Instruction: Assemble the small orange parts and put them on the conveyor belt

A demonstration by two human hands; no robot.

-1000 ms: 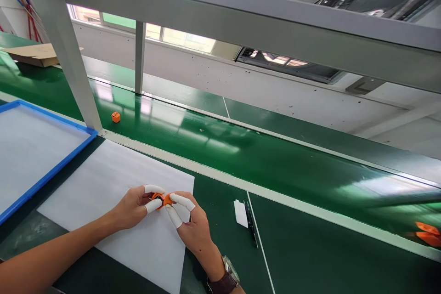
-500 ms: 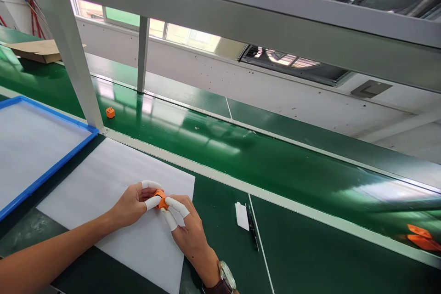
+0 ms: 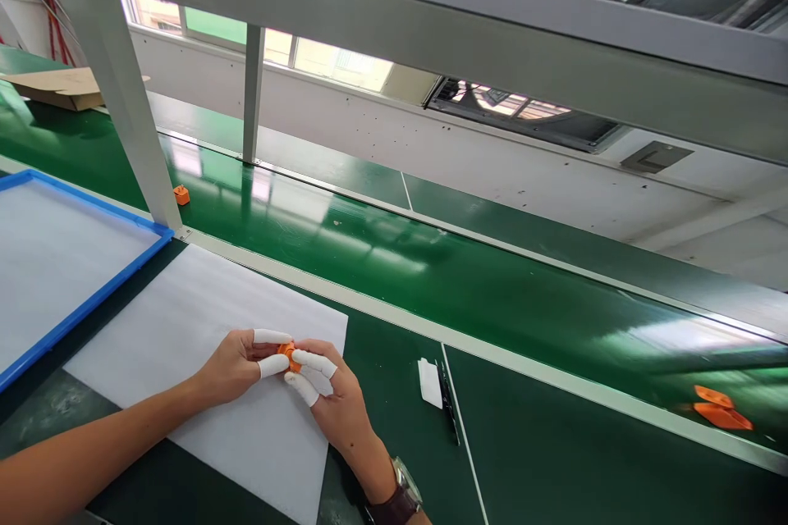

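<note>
A small orange part (image 3: 288, 354) is held between my two hands, above a white sheet (image 3: 178, 320) on the dark green table. My left hand (image 3: 237, 365) pinches it from the left with thumb and forefinger, both in white finger covers. From the right, my right hand (image 3: 336, 394) grips the same part with white-covered fingertips; a watch (image 3: 403, 484) is on that wrist. The fingers hide much of the part, so its shape is unclear.
A blue-framed tray (image 3: 83, 313) lies at left. Orange pieces sit on the green belt, one (image 3: 181, 195) behind the grey post (image 3: 132, 90), others (image 3: 720, 408) at far right. A white card (image 3: 429, 383) and black tool (image 3: 449, 406) lie right of my hands.
The orange pieces on the belt have moved left, the near-post one now partly beside the post's edge. My right fingers have shifted slightly around the held part.
</note>
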